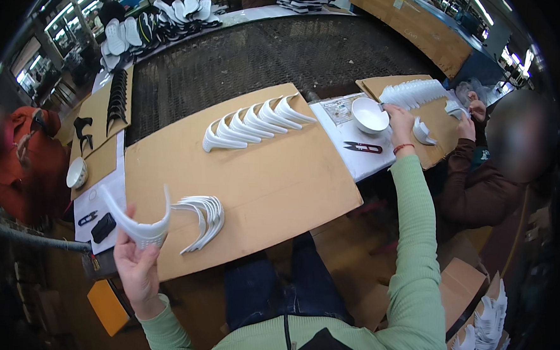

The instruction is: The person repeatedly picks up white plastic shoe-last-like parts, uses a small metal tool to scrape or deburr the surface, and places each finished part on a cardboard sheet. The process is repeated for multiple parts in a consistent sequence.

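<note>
Lower left of the head view: left hand (pixel 137 266) has thumb and fingers clamped on a white curved piece (pixel 145 232), gripping its dotted middle, both ends pointing up. Just right of it, a small stack of white curved strips (pixel 213 222) lies on the brown cardboard sheet (pixel 272 193); an overlapping row of white curved parts (pixel 251 126) sits near the sheet's upper edge. Upper right: right hand (pixel 400 123) is at the rim of a white bowl (pixel 369 119), fingers bent; cannot tell whether they pinch the rim or something else. Dark-handled snips (pixel 364 148) lie just below the bowl. Far right: co-worker in a brown top (pixel 482 192), both hands around a white piece (pixel 454 109).
</note>
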Available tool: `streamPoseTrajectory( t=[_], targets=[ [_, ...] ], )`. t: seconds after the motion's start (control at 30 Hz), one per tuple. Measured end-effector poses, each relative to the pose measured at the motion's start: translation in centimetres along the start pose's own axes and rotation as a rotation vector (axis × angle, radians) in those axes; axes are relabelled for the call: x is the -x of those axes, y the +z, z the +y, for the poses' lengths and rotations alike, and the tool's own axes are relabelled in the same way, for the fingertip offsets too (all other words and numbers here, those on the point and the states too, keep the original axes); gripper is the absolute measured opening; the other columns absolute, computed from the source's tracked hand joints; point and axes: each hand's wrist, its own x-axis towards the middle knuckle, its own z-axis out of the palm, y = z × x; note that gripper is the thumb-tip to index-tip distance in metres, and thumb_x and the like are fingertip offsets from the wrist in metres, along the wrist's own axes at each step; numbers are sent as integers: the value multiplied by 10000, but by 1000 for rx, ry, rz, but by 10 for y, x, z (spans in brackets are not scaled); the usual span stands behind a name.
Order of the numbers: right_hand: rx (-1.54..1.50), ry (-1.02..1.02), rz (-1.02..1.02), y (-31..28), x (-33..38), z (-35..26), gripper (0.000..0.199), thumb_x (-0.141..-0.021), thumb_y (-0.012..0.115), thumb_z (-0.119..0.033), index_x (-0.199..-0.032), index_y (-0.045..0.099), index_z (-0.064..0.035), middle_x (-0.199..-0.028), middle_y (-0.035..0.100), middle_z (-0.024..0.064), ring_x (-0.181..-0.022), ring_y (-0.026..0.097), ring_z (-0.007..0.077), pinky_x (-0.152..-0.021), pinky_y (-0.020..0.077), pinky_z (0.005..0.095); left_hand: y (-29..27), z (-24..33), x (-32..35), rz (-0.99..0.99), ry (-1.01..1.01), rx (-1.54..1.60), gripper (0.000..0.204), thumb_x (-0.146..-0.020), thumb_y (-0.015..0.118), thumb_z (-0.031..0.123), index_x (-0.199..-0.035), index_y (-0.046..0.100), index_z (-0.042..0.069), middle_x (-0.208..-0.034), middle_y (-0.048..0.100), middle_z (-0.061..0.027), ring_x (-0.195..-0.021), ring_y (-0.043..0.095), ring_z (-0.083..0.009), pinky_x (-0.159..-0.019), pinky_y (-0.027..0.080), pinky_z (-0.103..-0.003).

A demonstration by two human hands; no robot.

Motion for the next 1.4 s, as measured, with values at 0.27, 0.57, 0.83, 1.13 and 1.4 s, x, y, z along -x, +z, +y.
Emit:
streamPoseTrajectory(
  t=[0.27,0.57,0.83,1.13,1.4],
  targets=[
    [-581,50,-325,-11,166,-79,233,-906,584,-122,-1108,608,-7,-1264,553,96,-1169,473,146,-953,363,336,63,-36,16,-377,-355,202,516,-784,669,-47,-1263,480,-82,-1104,610,-139,-962,625,-185,-794,546,-308],
    [-471,-580,-759,-16,299,-116,197,-660,813,-147,-841,734,-141,-1273,519,223,-1248,406,349,-1087,214,495,98,-40,28,-534,-764,297,730,-697,695,-34,-1352,379,-98,-1139,592,-139,-1008,604,-167,-886,488,-294],
    [-241,-734,-854,-24,311,-122,229,-612,818,-207,-828,749,-236,-1241,552,198,-1231,402,321,-1076,226,498,96,-47,34,-584,-790,322,808,-687,675,-55,-1403,301,-83,-1163,564,-125,-1020,600,-159,-878,492,-279],
    [-182,-788,-829,-29,316,-123,267,-595,830,-210,-841,747,-271,-1232,564,159,-1262,336,360,-1063,239,489,97,-47,37,-585,-787,396,804,-724,652,-96,-1431,272,-47,-1142,554,-98,-1008,596,-140,-871,494,-262],
    [-131,-832,-766,-31,321,-124,285,-604,834,-151,-843,747,-281,-1181,584,133,-1277,317,365,-1038,308,455,98,-46,38,-590,-788,436,897,-726,639,-121,-1475,157,-11,-1180,536,-107,-1016,594,-140,-874,489,-261]
  ],
)
